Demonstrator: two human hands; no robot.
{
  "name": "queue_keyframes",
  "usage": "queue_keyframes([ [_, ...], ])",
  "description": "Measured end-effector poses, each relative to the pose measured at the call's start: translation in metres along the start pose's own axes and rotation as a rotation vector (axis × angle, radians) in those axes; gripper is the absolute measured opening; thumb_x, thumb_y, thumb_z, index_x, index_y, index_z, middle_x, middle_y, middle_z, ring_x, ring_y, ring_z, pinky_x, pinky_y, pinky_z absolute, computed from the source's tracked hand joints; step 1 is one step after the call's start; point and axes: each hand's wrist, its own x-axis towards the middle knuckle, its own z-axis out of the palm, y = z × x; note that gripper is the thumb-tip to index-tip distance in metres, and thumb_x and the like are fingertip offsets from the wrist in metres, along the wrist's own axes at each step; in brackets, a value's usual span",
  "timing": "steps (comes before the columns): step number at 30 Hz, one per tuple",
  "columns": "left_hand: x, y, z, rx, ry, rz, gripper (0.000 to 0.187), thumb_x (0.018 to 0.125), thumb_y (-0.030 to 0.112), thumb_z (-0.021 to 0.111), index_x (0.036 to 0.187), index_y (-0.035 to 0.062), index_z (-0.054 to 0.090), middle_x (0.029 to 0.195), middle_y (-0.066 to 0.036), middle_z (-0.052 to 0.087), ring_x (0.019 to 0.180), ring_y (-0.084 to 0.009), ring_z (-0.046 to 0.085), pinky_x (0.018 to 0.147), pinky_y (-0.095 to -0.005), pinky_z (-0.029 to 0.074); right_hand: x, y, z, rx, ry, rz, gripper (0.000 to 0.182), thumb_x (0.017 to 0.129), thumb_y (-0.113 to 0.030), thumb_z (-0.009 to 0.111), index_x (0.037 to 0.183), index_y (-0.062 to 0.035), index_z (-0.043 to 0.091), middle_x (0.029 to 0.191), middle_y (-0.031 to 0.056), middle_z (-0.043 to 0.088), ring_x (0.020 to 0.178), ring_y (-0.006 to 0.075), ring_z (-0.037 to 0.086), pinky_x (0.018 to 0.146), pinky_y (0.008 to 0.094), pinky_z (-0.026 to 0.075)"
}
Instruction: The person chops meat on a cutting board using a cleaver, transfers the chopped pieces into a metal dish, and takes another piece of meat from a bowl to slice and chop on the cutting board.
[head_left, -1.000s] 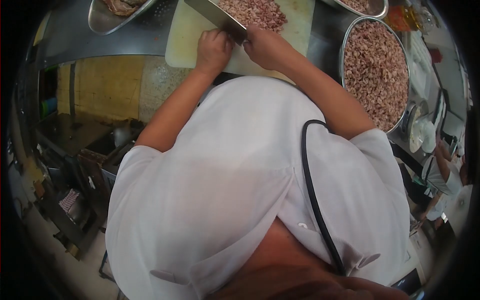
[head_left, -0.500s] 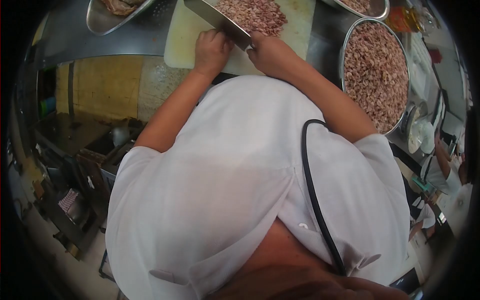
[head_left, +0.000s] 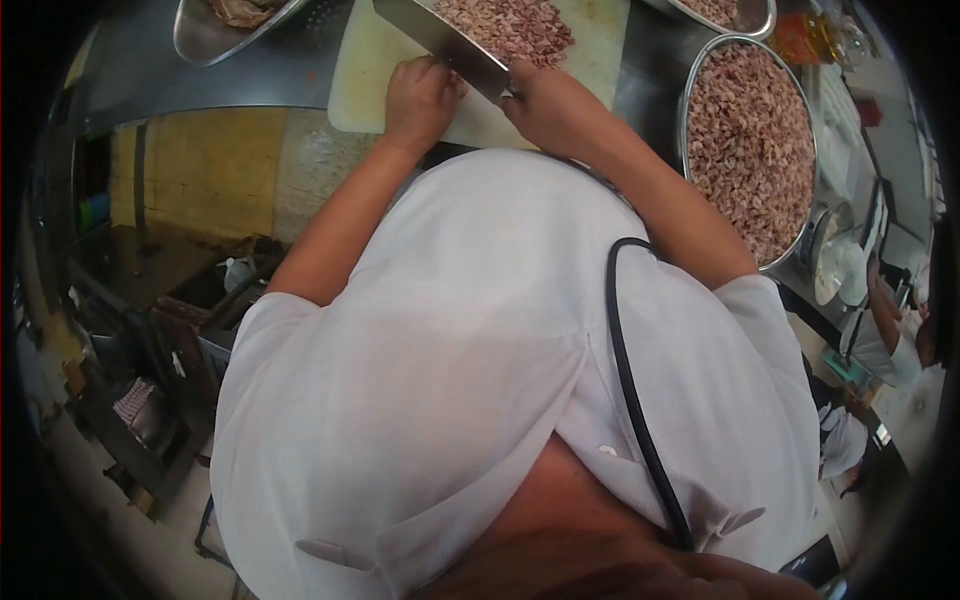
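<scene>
A pale cutting board point(head_left: 372, 85) lies at the top of the view with a heap of chopped meat point(head_left: 520, 30) on it. Wrapped round the handle of a broad-bladed cleaver point(head_left: 445, 40) is my right hand point(head_left: 555, 105). The blade slants up and left, between my left hand and the heap. My left hand point(head_left: 418, 100) rests over the board just left of the blade, its fingers curled and closed. Whatever lies under those fingers is hidden.
Right of the board stands a large metal basin point(head_left: 687, 130) of chopped meat point(head_left: 750, 150). Another metal tray point(head_left: 762, 20) with meat sits behind it, near a bottle of yellow liquid point(head_left: 808, 40). At top left is a metal pan point(head_left: 200, 40). A person point(head_left: 885, 345) is at far right.
My right hand and the cleaver have shifted slightly to the right. My left hand stays curled in nearly the same spot.
</scene>
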Motion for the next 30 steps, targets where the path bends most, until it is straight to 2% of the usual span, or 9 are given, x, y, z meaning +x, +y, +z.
queue_keyframes([
  [6, -0.002, -0.005, 0.003, 0.038, 0.003, 0.030, 0.016, 0.078, 0.005, 0.069, 0.093, 0.0030, 0.065, 0.096, -0.015, 0.066, 0.090, -0.0366, 0.062, 0.080, -0.0454, 0.052, 0.043, -0.002, 0.017, 0.033, 0.050, -0.055, 0.029, 0.094, -0.022, 0.061, 0.108, 0.0036, 0.062, 0.095, 0.0279, 0.070, 0.092, 0.0445, 0.068, 0.083, 0.0509, 0.053],
  [11, -0.010, -0.014, -0.003, -0.008, 0.028, -0.096, 0.014, 0.078, 0.002, 0.066, 0.092, 0.0024, 0.063, 0.095, -0.015, 0.066, 0.091, -0.0364, 0.062, 0.081, -0.0451, 0.052, 0.026, 0.008, 0.011, 0.140, 0.047, -0.010, 0.031, 0.094, -0.023, 0.062, 0.110, 0.0035, 0.063, 0.098, 0.0284, 0.070, 0.096, 0.0443, 0.069, 0.085, 0.0513, 0.054],
  [13, -0.009, -0.015, -0.002, -0.015, 0.036, -0.053, 0.014, 0.078, 0.003, 0.067, 0.092, 0.0029, 0.064, 0.095, -0.015, 0.066, 0.091, -0.0360, 0.062, 0.080, -0.0450, 0.052, 0.010, 0.003, 0.001, 0.004, 0.042, -0.035, 0.031, 0.097, -0.026, 0.061, 0.107, 0.0040, 0.059, 0.090, 0.0274, 0.070, 0.086, 0.0438, 0.068, 0.078, 0.0500, 0.053],
  [17, -0.004, -0.008, -0.002, -0.021, 0.011, 0.041, 0.016, 0.078, 0.004, 0.068, 0.093, 0.0045, 0.068, 0.097, -0.014, 0.067, 0.090, -0.0349, 0.062, 0.080, -0.0446, 0.052, 0.006, -0.001, 0.004, -0.001, 0.009, -0.041, 0.032, 0.097, -0.026, 0.061, 0.108, 0.0042, 0.058, 0.091, 0.0272, 0.070, 0.085, 0.0443, 0.068, 0.077, 0.0499, 0.053],
  [20, -0.004, -0.005, -0.001, 0.034, -0.005, -0.003, 0.017, 0.078, 0.005, 0.069, 0.094, 0.0053, 0.069, 0.098, -0.014, 0.068, 0.090, -0.0348, 0.062, 0.081, -0.0447, 0.052, 0.035, 0.000, 0.027, 0.013, 0.112, -0.106, 0.032, 0.097, -0.026, 0.061, 0.106, 0.0048, 0.059, 0.089, 0.0270, 0.070, 0.084, 0.0431, 0.069, 0.074, 0.0489, 0.054],
  [22, -0.005, -0.008, 0.002, 0.029, -0.011, -0.005, 0.016, 0.078, 0.005, 0.069, 0.094, 0.0049, 0.069, 0.098, -0.014, 0.068, 0.090, -0.0349, 0.062, 0.081, -0.0450, 0.052, 0.048, -0.011, 0.015, 0.047, -0.011, 0.009, 0.033, 0.095, -0.025, 0.062, 0.110, 0.0044, 0.063, 0.095, 0.0288, 0.071, 0.092, 0.0450, 0.069, 0.081, 0.0528, 0.054],
  [26, -0.010, -0.016, 0.000, -0.050, 0.065, -0.040, 0.017, 0.077, 0.005, 0.070, 0.094, 0.0045, 0.068, 0.097, -0.014, 0.068, 0.090, -0.0355, 0.062, 0.081, -0.0457, 0.051, 0.046, -0.003, 0.011, 0.114, -0.006, 0.028, 0.033, 0.095, -0.024, 0.062, 0.109, 0.0052, 0.063, 0.097, 0.0293, 0.070, 0.093, 0.0449, 0.069, 0.082, 0.0519, 0.054],
  [28, -0.011, -0.016, -0.003, -0.031, 0.041, -0.046, 0.017, 0.077, 0.005, 0.070, 0.094, 0.0046, 0.068, 0.097, -0.014, 0.068, 0.090, -0.0356, 0.062, 0.081, -0.0456, 0.051, 0.031, 0.000, 0.005, 0.058, 0.018, -0.007, 0.033, 0.097, -0.025, 0.062, 0.107, 0.0057, 0.059, 0.091, 0.0259, 0.070, 0.079, 0.0390, 0.070, 0.070, 0.0472, 0.054],
  [30, -0.009, -0.014, -0.005, -0.017, 0.017, -0.055, 0.018, 0.077, 0.005, 0.070, 0.095, 0.0046, 0.068, 0.097, -0.013, 0.068, 0.091, -0.0358, 0.062, 0.081, -0.0454, 0.051, 0.015, -0.001, -0.002, 0.025, 0.025, -0.050, 0.032, 0.097, -0.025, 0.062, 0.106, 0.0054, 0.059, 0.090, 0.0256, 0.070, 0.080, 0.0393, 0.070, 0.071, 0.0475, 0.054],
])
